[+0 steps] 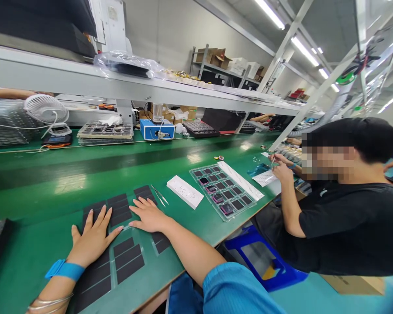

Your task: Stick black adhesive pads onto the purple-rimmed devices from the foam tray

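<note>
My left hand (93, 237) lies with its fingers spread on a set of flat black rectangles (129, 264) arranged in rows on clear sheets. A blue strap circles that wrist. My right hand (150, 216) rests flat with fingers apart over the upper right rectangles, partly covering them. Neither hand grips anything. Just beyond my right fingertips are metal tweezers (160, 196) on the green bench. A white block (185, 192) with small specks on top sits to their right.
A clear compartment tray (221, 185) holds black squares and several purple-edged parts. At the right a co-worker (343, 209) handles something small. Along the back stand a blue box (157, 129), a white fan (46, 108) and stacked trays (105, 131). A shelf (170, 91) runs above.
</note>
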The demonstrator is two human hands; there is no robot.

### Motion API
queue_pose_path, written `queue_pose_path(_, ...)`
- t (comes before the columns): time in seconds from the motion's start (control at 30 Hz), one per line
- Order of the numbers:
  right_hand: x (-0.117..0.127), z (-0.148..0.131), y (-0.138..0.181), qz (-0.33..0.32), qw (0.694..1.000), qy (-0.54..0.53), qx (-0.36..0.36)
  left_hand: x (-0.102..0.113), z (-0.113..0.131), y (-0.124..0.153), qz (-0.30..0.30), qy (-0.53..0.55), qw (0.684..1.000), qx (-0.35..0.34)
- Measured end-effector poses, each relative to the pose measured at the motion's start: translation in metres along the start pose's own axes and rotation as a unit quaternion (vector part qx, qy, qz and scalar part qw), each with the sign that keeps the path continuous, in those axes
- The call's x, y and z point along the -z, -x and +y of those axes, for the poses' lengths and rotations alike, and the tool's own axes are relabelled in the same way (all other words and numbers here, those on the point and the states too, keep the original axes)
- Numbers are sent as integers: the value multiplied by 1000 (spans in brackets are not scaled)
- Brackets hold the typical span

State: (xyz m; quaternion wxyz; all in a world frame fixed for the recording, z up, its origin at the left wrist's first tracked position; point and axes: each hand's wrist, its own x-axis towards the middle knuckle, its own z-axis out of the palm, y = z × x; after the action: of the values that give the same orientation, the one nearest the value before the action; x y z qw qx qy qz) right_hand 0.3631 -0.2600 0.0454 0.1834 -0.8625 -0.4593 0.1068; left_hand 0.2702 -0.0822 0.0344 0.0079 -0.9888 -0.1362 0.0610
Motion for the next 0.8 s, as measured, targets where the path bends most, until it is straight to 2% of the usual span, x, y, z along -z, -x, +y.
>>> queue_pose_path(0.8,-1,1,-2,5,1000,15,-1,0,-2,-1,0,30,999,-25)
